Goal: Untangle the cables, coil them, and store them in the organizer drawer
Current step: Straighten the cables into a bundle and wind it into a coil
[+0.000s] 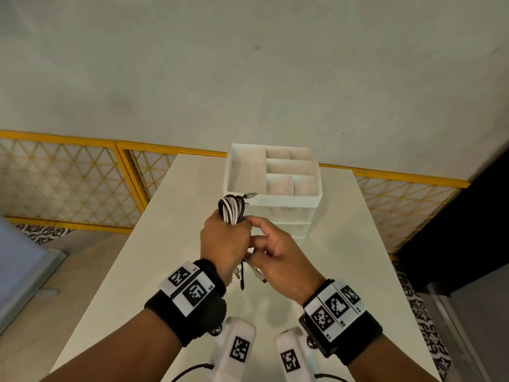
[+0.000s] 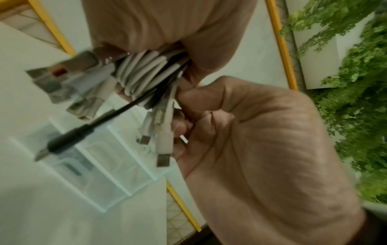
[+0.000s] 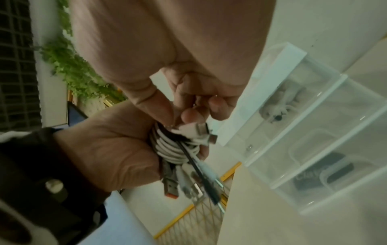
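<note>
Coiled cables (image 1: 232,209) fisted in left hand (image 1: 224,238), frame centre.
Light, springy, slippery; right hand (image 1: 278,260) fingers pinch plug ends. Grip mid-coil.

White table (image 1: 165,257) bearing clear organizer (image 1: 286,216)

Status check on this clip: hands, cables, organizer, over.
Left hand grips the coiled cable bundle above the table. Right hand pinches loose plug ends. Organizer just beyond, drawers shut. Path clear.
</note>
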Demonstrator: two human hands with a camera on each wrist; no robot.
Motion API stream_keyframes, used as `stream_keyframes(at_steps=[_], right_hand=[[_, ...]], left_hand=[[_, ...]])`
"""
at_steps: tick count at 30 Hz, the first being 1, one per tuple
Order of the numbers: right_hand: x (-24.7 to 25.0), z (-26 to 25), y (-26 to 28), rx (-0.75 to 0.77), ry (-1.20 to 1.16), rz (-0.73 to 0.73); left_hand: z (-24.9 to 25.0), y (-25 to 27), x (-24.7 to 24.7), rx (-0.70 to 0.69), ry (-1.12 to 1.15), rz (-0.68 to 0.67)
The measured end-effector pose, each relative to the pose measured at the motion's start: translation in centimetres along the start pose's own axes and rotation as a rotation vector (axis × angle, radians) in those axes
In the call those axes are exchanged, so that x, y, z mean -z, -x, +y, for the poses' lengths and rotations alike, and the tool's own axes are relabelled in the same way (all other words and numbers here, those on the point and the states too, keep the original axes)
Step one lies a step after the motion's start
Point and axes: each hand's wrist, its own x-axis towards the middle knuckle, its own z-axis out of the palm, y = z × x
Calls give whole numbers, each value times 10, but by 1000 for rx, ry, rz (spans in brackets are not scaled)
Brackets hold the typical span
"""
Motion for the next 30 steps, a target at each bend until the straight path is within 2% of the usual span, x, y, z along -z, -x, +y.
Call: stream_keyframes(at_steps=[3,6,8,11,14,18,20,21,24,25,28,30], right_hand=[[2,0,6,37,254,7],[11,-2,2,33,265,272],[19,-2,-8,-34,251,362],[16,-5,-17,-9,210,286],[10,-7,-15,57,88,286],[12,-5,-14,154,196,290],[12,-7,-11,206,244,257],[12,-8,-9,222,278,259],[23,-9,-6,193,250,395],[28,-9,-6,127,195,375],[31,-12,-7,-92,166,1],[24,-12,-12,-109,200,-99]], left_hand=[[-6,-1,-1,62,-41,-40],[-5,-5,-1,71,-88,-59],[-4,-6,1,63,-118,-91],[0,-1,0,65,-153,-165],[6,1,-2,53,-148,-217],[15,-2,2,23,-179,-316],[17,-2,4,3,-174,-322],[18,-1,5,-11,-153,-317],[18,0,7,-20,-51,-260],[17,-2,8,-15,-6,-234],[19,0,4,6,103,-226],[21,4,0,21,132,-266]])
